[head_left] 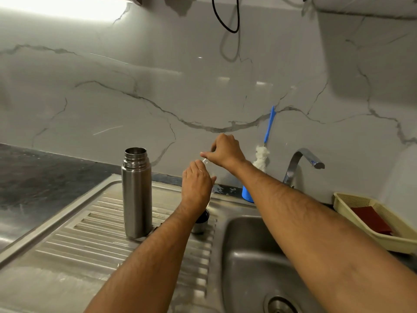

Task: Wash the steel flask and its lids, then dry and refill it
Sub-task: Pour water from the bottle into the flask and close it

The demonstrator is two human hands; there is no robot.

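The steel flask (136, 193) stands upright and uncapped on the ribbed drainboard (90, 240), left of my hands. A steel lid with a dark inside (200, 224) sits on the drainboard, partly hidden under my left forearm. Behind the sink rim, my left hand (196, 188) is wrapped around a clear bottle (212, 177) that is hard to make out. My right hand (225, 152) is just above, pinching the bottle's top between thumb and fingers.
A bottle brush with a blue handle and white head (261, 157) stands in a blue cup (247, 195) against the marble wall. The tap (302, 163) arches over the sink basin (259, 256). A yellow basket (347, 199) holding something red sits at the right.
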